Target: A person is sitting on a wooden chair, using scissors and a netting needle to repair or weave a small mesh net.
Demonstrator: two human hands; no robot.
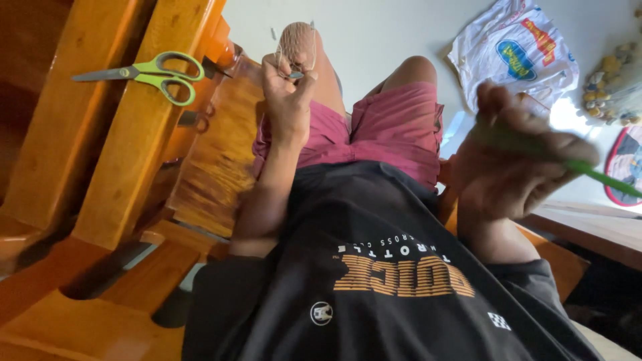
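We look down our own body: black shirt (374, 267), pink shorts (394, 130), knees raised. Our left hand (286, 100) is lifted above the left knee, fingers pinched narrow around a small grey bit (296, 75) at the fingertips, with fine pale threads (295, 43) spread just above it; what the bit is we cannot tell. Our right hand (515, 157) is closed around a green stick (588, 170), which runs out past the fingers to the right; the hand is blurred, so the grip is hard to read in detail. The two hands are well apart, with the shorts between them.

Left of the left hand, green-handled scissors (150, 75) lie shut on a wooden armrest (120, 134). Beyond the right hand, a printed white plastic bag (515, 50) lies on the pale floor (388, 33), with a cluster of small beads or shells (612, 90) just beside it.
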